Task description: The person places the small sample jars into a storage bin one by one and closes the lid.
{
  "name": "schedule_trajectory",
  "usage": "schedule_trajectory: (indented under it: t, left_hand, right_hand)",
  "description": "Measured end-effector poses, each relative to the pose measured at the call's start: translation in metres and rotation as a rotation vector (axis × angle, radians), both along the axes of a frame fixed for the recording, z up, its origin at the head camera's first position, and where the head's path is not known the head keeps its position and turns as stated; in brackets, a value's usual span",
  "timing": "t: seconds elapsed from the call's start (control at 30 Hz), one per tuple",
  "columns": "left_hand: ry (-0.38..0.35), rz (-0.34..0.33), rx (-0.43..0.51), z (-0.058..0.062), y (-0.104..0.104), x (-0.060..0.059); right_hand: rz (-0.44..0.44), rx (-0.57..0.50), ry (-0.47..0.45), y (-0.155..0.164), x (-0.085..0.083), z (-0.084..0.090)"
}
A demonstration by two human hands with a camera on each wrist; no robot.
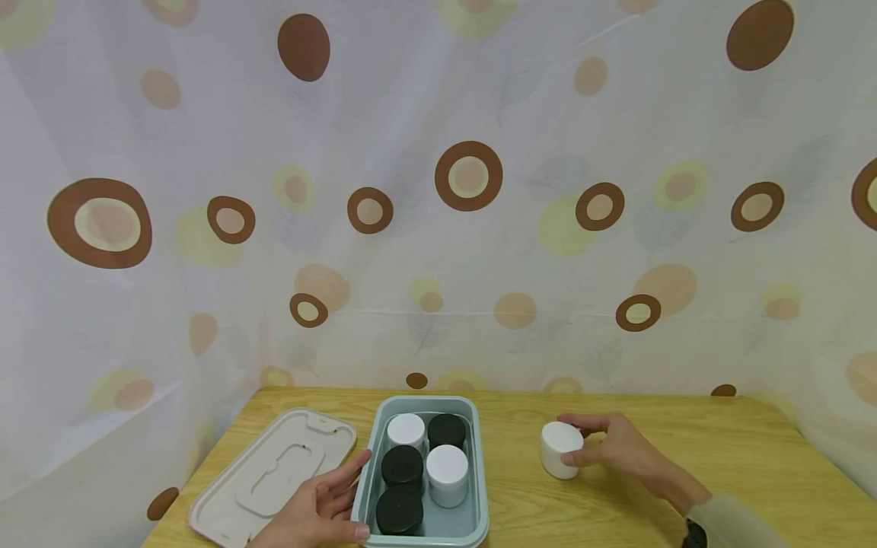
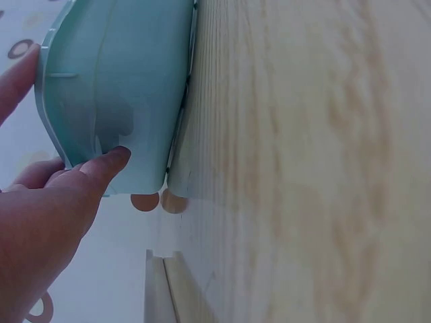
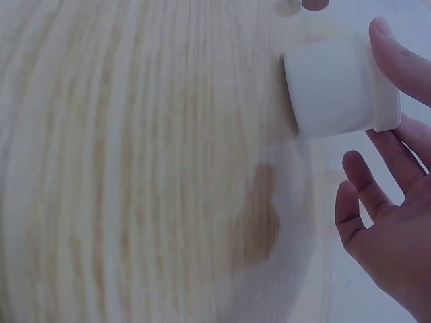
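A wooden bench [image 1: 685, 457] under a spotted curtain. Right of the teal bin [image 1: 479, 487], the right hand [image 1: 620, 449] seemingly cups a white jar [image 1: 560, 449] — barely gripped; the left hand [image 1: 322, 506] steadies the bin's side, fingers relaxed. A firmer grasp comes first.

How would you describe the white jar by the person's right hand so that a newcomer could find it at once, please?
On the wooden table, look right of the pale blue bin that holds five jars. The white jar stands alone on the bare wood, with the right hand curled about it. Unlike the bin's jars, it is outside any container, and it is the only jar a hand touches.
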State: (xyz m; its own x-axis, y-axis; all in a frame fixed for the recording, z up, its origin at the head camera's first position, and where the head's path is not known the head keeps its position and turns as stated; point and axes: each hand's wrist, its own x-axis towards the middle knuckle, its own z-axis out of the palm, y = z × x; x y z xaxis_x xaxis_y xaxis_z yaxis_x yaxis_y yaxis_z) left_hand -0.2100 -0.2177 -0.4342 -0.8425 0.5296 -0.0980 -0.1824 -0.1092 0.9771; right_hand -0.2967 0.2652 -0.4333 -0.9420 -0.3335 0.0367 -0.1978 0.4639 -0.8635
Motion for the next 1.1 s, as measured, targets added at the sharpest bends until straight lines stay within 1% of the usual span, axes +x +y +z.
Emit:
schedule_trajectory:
  t: [0.2, 0.27, 0.37, 0.53, 0.73, 0.87, 1.1]
  left_hand:
    - [-0.011, -0.002, 0.02, 0.0, -0.001, 0.0]
    - [-0.012, -0.004, 0.027, 0.0, -0.001, 0.0]
    - [-0.009, -0.011, 0.033, 0.0, -0.001, 0.001]
    - [-0.009, -0.018, 0.034, 0.0, -0.002, 0.001]
    - [-0.007, -0.015, 0.027, 0.0, -0.002, 0.0]
    - [-0.001, -0.018, 0.025, 0.0, -0.002, 0.001]
    - [-0.017, 0.0, 0.013, 0.0, 0.001, 0.0]
  right_hand:
    - [-0.026, 0.016, 0.004, -0.002, 0.009, 0.005]
    - [-0.04, 0.019, -0.007, -0.003, 0.012, 0.007]
    - [-0.033, 0.013, -0.008, -0.006, 0.017, 0.011]
    - [-0.004, -0.022, 0.021, -0.015, 0.026, 0.02]
    - [-0.005, -0.074, 0.07, -0.03, 0.036, 0.027]
    - [0.001, -0.098, 0.071, -0.039, 0.042, 0.032]
    - [-0.003, -0.127, 0.076, -0.055, 0.053, 0.042]
